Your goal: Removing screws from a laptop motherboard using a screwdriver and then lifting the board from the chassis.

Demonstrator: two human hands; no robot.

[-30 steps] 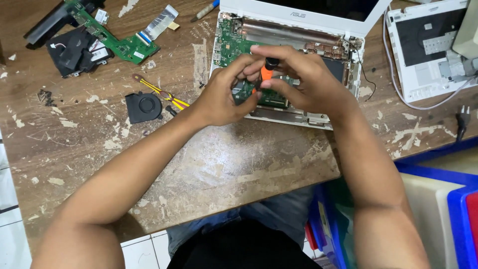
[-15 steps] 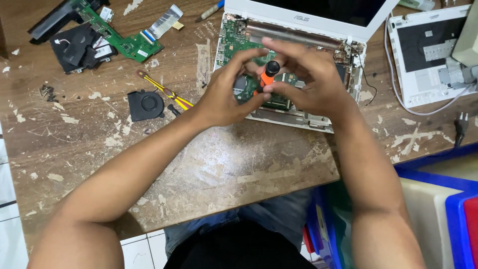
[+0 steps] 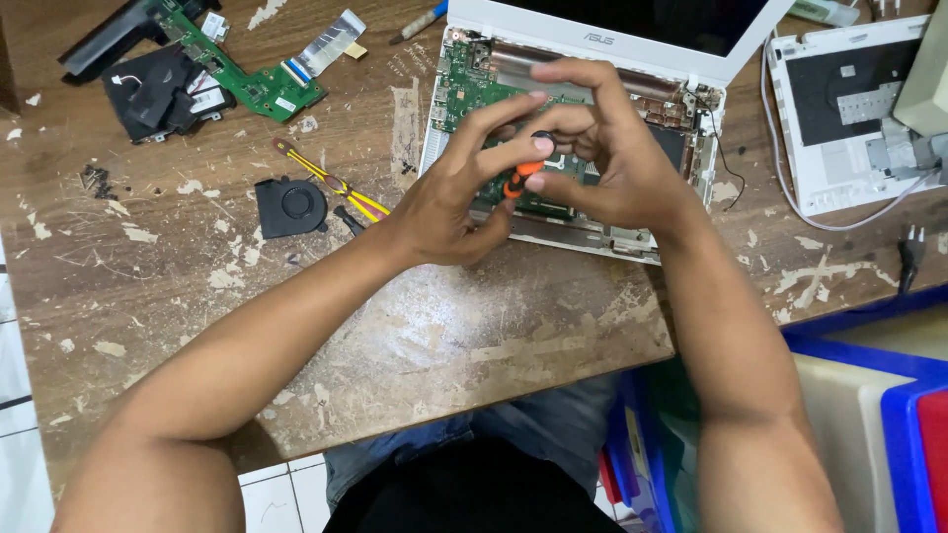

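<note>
While you lean over the worn wooden table (image 3: 148,296), a green circuit board (image 3: 242,79) lies far left of the opened white laptop (image 3: 553,148), with a black fan (image 3: 289,205) and yellow tweezers (image 3: 331,183) nearer to it. Your left hand (image 3: 449,197) pinches the orange-and-black screwdriver (image 3: 523,178) at its orange grip, just above the laptop's exposed green board. Your right hand (image 3: 607,153) curls over the screwdriver's black cap, fingers closed around it. Right of the laptop sits a white case panel (image 3: 839,148).
</note>
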